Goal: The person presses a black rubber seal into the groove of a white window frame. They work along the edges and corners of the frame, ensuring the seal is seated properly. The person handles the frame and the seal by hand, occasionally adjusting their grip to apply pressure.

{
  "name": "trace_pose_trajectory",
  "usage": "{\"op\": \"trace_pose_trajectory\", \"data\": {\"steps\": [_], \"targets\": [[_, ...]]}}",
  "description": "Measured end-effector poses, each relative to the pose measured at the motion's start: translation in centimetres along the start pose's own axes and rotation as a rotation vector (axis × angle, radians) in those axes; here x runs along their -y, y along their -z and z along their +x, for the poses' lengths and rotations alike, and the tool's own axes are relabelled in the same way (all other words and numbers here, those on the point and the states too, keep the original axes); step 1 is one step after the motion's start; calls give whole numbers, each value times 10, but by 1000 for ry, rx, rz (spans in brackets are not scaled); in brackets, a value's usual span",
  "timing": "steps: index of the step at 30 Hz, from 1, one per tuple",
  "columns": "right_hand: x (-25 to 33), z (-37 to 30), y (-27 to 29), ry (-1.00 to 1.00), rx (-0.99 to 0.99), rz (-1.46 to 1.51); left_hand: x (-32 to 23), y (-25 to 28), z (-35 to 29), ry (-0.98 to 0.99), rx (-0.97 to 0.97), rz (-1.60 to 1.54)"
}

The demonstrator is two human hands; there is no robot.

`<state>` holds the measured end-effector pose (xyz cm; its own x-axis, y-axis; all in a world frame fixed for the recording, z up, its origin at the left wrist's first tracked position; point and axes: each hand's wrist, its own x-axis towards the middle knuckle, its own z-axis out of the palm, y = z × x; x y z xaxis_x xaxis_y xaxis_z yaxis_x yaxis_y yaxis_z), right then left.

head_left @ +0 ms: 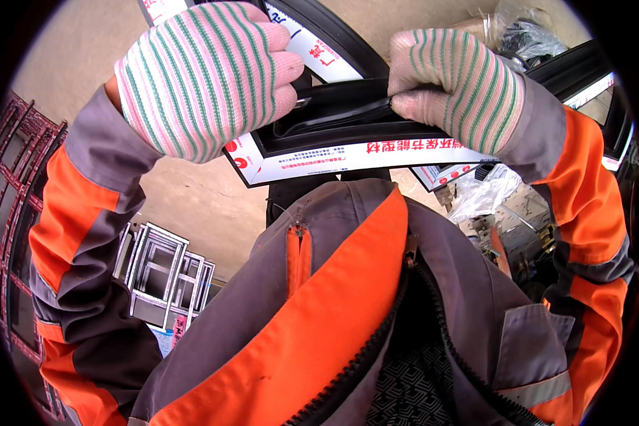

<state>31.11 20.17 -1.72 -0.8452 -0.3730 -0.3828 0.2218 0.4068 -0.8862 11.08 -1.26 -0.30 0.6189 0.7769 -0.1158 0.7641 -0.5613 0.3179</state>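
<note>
Where the view curved away at your far left, red metal racks (11,192) stood beside the tan floor (199,206), and pale metal frames (167,266) stood nearer your left sleeve. Your left hand (209,82), in a green-striped glove, was curled over the left end of a black frame; a small metallic tip showed by its fingers, but you could not tell what it gripped. That black frame (319,156), faced with red-printed white film, lay crosswise just in front of your jacket, with another film-faced bar (319,46) beyond it. A black strip (334,117) ran along its channel to your right hand (461,89), whose thumb and fingers pinched it narrowly. Crumpled clear plastic (479,195) lay below your right hand.
</note>
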Motion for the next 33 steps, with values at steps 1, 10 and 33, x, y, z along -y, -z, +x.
{"op": "trace_pose_trajectory", "data": {"steps": [1, 10, 33], "targets": [[2, -3, -2, -14, -23, -5, 3, 0, 2, -20, -8, 9], [-14, -4, -9, 54, -42, -6, -12, -24, 1, -28, 99, 17], [-6, 2, -2, 1, 20, -32, -6, -13, -2, -18, 69, -6]]}}
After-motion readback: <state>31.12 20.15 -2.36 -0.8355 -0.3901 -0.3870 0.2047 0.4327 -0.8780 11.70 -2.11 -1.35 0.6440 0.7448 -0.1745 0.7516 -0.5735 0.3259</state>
